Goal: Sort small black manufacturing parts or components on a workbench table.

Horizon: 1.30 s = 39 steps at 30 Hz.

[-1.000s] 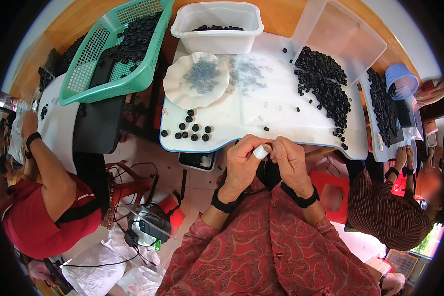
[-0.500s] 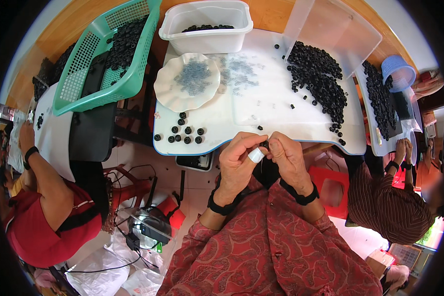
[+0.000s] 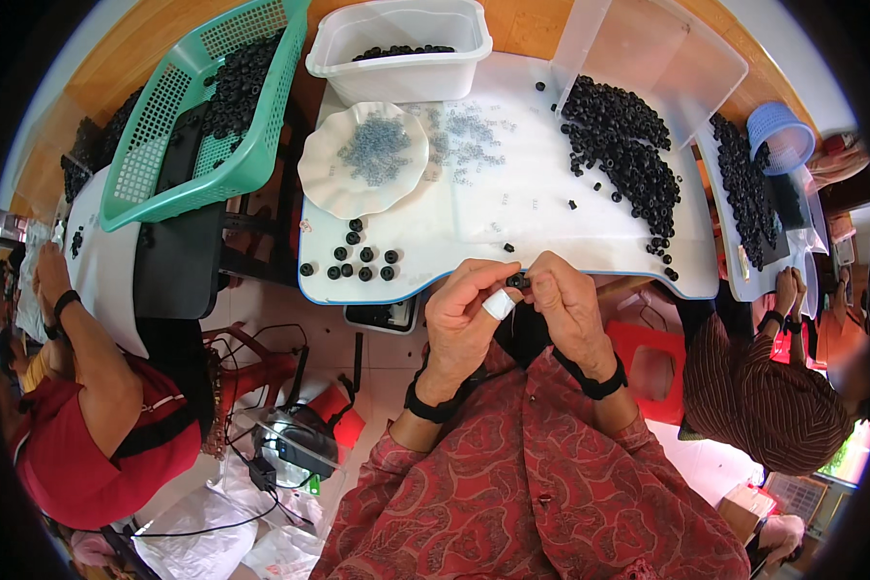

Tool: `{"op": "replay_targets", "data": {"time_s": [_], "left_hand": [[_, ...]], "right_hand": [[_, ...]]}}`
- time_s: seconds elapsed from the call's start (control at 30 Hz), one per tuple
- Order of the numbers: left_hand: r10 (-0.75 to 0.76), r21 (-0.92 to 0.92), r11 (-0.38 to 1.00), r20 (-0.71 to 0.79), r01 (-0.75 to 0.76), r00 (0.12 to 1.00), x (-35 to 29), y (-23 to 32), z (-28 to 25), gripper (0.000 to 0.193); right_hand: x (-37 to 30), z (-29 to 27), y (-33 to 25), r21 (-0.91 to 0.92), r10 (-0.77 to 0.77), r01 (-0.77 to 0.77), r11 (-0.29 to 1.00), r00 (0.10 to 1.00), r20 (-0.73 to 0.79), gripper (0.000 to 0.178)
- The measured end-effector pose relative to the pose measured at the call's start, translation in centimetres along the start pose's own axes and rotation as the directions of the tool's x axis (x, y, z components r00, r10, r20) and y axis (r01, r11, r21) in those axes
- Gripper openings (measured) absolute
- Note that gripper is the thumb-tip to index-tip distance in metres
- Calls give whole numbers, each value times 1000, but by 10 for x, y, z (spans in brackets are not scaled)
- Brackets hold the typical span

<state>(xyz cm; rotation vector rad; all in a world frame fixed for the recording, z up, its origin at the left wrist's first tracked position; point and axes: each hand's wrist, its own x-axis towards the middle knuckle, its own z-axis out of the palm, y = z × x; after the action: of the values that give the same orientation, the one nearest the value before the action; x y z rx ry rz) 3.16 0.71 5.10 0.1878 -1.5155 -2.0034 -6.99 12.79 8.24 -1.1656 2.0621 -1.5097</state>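
Your left hand (image 3: 457,317) and right hand (image 3: 572,307) pinch one black part (image 3: 518,281), a small group (image 3: 366,254) sitting left of your fingers, the large heap (image 3: 623,140) beyond them rightward seemingly unworked.

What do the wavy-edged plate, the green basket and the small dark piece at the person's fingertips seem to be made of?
Wavy-edged plate: smooth, cream-coloured, perhaps plastic or ceramic; its look leaves both open.
Green basket: very likely moulded plastic, judging by its even colour and regular mesh holes.
Small dark piece: possibly plastic or rubber, going by its black colour; mostly hidden, so I cannot tell.
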Motion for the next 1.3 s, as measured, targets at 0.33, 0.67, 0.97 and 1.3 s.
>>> {"op": "replay_targets", "data": {"time_s": [0.33,0.67,0.97,1.3], "left_hand": [[10,40,999,-1,-10,1000,-1,-1,0,27],[79,146,986,-1,-78,997,0,-2,0,25],[-10,8,1000,-39,10,999,-2,-4,2,23],[-108,-88,990,-1,108,994,-2,-5,0,23]], "right_hand": [[2,4,-1,-145,-113,106,984,993,-35,23],[-1,12,-8,66,107,-103,993,992,-68,30],[-2,8,-2,-101,33,-37,994,999,-39,25],[1,7,-4,-191,-118,108,976,992,-44,19]]}}
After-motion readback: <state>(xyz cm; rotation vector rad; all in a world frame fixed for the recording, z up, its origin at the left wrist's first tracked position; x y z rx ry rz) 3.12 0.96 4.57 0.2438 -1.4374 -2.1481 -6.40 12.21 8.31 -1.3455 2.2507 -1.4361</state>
